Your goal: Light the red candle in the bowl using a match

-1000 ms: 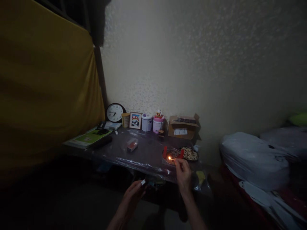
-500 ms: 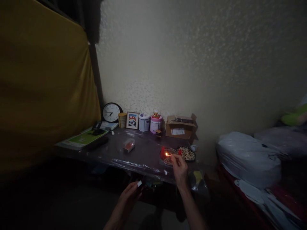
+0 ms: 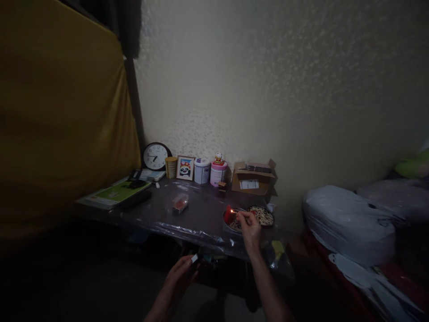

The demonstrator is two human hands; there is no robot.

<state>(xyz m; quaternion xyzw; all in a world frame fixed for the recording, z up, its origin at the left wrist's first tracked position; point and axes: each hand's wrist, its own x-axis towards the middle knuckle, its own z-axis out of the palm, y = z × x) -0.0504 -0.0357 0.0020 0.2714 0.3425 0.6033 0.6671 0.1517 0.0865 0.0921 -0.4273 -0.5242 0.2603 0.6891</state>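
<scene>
My right hand [image 3: 250, 228] pinches a lit match [image 3: 235, 212] over the near right of the table. Its small flame is right at the top of a red candle [image 3: 228, 215], which stands in a round dish [image 3: 231, 227]; I cannot tell whether the wick has caught. Part of another red piece [image 3: 253, 213] shows behind my fingers. Lower down, in front of the table edge, my left hand [image 3: 181, 272] is closed around a small box with a white end [image 3: 194, 258], probably a matchbox; the rest of it is lost in the dark.
Beside the dish lies a plate of pale slender pieces [image 3: 263, 216]. A plastic-wrapped packet [image 3: 180, 203] rests mid-table [image 3: 201, 223]. Along the wall stand a clock [image 3: 156, 156], a picture frame [image 3: 185, 168], tubs [image 3: 202, 171] and a cardboard box [image 3: 251, 181]. White bags [image 3: 348, 223] lie at right.
My right hand has shifted slightly up and left, bringing the match flame closer to the candle's top. The flame looks smaller and dimmer. My left hand has barely moved.
</scene>
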